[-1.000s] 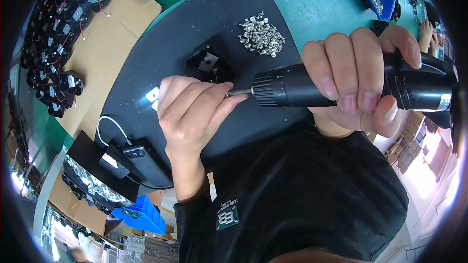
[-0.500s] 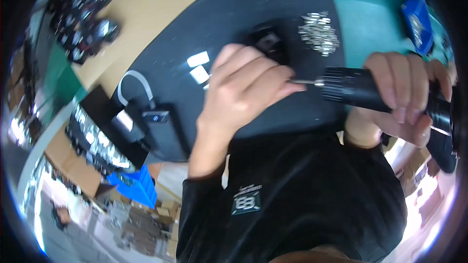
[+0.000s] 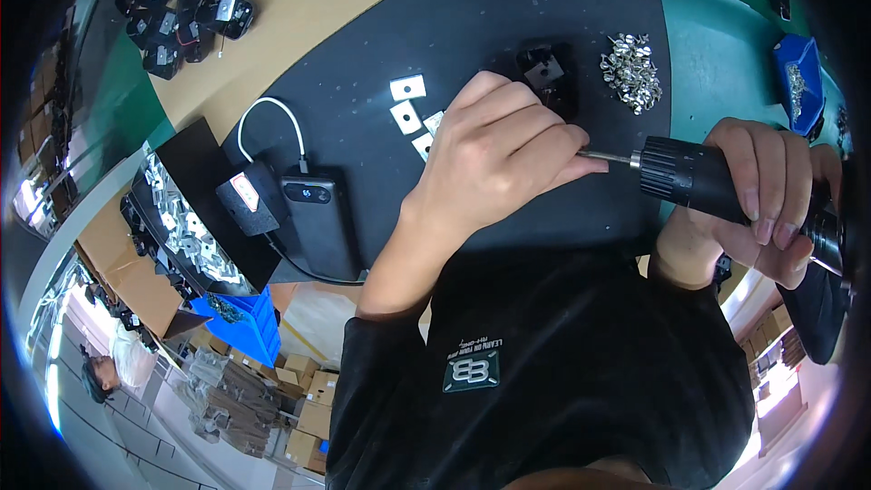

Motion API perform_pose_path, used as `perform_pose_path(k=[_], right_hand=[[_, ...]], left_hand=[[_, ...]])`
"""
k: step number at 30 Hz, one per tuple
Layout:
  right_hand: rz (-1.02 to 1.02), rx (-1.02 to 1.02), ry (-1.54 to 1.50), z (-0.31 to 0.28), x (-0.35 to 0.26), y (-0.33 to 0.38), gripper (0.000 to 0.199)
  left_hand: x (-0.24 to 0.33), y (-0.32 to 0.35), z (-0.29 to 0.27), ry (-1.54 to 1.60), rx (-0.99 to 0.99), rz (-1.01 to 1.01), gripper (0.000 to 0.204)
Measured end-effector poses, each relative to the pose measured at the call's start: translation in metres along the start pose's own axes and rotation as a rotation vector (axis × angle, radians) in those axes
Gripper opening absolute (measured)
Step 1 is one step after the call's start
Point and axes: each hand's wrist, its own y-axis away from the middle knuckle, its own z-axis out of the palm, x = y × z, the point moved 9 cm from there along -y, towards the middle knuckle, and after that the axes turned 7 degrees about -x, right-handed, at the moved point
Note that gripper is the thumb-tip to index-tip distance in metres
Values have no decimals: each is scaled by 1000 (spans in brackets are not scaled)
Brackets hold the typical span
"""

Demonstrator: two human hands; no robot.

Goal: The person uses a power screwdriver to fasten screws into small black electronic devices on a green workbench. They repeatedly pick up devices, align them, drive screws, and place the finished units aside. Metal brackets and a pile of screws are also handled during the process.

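My right hand is wrapped round a black electric screwdriver, which lies level with its bit pointing left. The thumb and fingers of my left hand are pinched together at the tip of the thin metal bit. Whatever sits between those fingertips is hidden. Just beyond the left hand, a black plastic housing with a metal plate inside lies on the dark mat. Right of the housing is a pile of small silvery screws. Several flat metal plates with holes lie left of my left hand.
A black power bank with a white cable lies at the left beside a small black box. A bin of metal plates stands farther left. Black assemblies rest on cardboard at far left; a blue bin stands at far right.
The view has shifted, so the table things appear farther right and lower. Both hands keep the same grip, with the bit still at the left fingertips.
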Motion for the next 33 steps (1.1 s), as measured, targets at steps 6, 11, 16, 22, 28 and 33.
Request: perform_pose_path(k=[6, 11, 16, 22, 28, 33], right_hand=[[-10, 36, -5, -4, -3, 1, 41], [-14, 56, 8, -6, -4, 3, 39], [-8, 54, 35, -8, -6, 2, 38], [-17, 33, 51, -5, -10, 2, 38], [-11, 43, 52, -2, -7, 2, 37], [-23, -10, 112, 7, -6, -3, 37]], left_hand=[[4, 0, -2, -23, 29, -15, 27], [2, 2, 1, 23, 28, -32, 26], [2, 3, 3, 15, 26, -2, 24], [4, 2, 1, 35, 5, -7, 25], [4, 3, 3, 7, -8, -5, 28], [-5, 4, -6, -128, -62, -56, 73]])
